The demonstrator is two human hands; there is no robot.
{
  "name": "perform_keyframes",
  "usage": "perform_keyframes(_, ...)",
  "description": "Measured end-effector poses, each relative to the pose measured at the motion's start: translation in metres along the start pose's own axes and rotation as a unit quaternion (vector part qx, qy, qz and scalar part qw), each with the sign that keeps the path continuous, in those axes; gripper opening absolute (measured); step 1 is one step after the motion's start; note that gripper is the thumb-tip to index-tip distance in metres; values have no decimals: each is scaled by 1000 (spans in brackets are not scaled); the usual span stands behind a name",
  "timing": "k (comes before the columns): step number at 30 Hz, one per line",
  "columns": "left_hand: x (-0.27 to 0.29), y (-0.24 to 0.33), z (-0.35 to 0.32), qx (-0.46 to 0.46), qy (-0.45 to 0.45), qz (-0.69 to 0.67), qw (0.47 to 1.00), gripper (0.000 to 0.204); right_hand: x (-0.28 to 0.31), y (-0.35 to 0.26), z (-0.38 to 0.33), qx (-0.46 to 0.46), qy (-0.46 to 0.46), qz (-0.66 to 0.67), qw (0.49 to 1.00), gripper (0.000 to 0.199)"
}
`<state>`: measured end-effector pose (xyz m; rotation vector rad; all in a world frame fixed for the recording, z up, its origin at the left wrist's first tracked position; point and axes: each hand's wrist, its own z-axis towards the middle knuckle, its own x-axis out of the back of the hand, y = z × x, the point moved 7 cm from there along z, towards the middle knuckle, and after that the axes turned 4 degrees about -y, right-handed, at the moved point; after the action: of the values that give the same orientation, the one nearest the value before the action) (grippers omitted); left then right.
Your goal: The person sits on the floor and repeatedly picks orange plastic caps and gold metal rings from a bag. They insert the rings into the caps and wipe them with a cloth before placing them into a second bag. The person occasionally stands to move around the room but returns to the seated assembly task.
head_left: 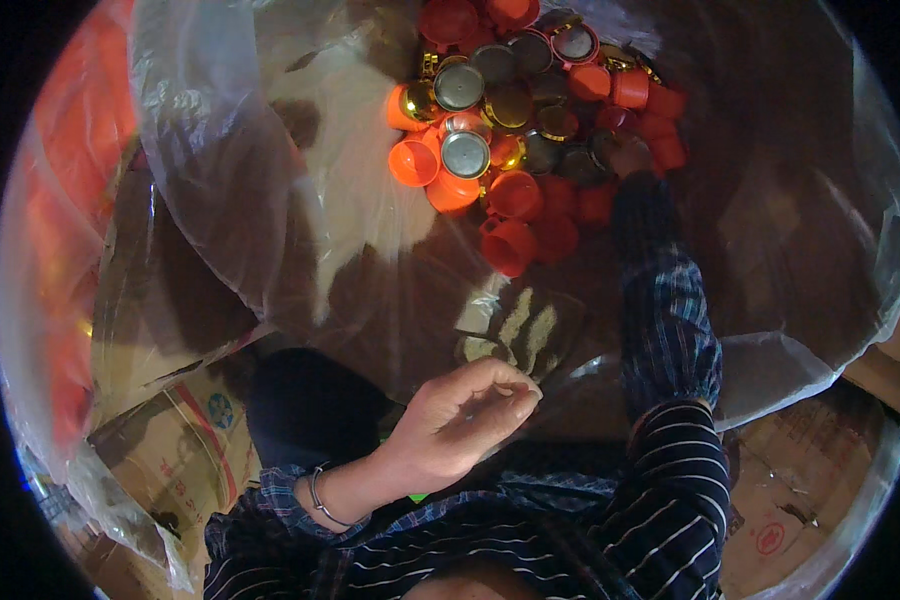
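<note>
Packaging-wise there's a big clear plastic bag (270, 200) lining the middle, spread wide open. A brown cardboard box (175, 455) at lower left has a blue round mark and a red stripe. Another brown box (800, 500) at lower right carries a red round stamp.

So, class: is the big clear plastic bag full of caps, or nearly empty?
Nearly empty. The orange caps form one small heap at the bottom of the clear plastic bag, whose walls are mostly bare. The right hand reaches into the heap.

The scene is dimly lit, with light falling from the upper left; glare is thrown off the clear plastic liner (220, 150); the right side is sunk in shadow; edges are bent and blackened by fisheye distortion; slight softness is seen throughout.
</note>
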<state>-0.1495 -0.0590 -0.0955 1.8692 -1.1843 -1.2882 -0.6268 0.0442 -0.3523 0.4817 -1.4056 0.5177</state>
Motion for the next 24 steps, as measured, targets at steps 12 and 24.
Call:
perform_keyframes(12, 1, -12, 9, -8, 26, 9, 1000, 17, 9, -7, -121, -54, -142, 240, 959, 39)
perform_keyframes(24, 33, 4, 10, -136, 158, -44, 977, 18, 163, 27, -243, -221, -145, 400, 878, 36)
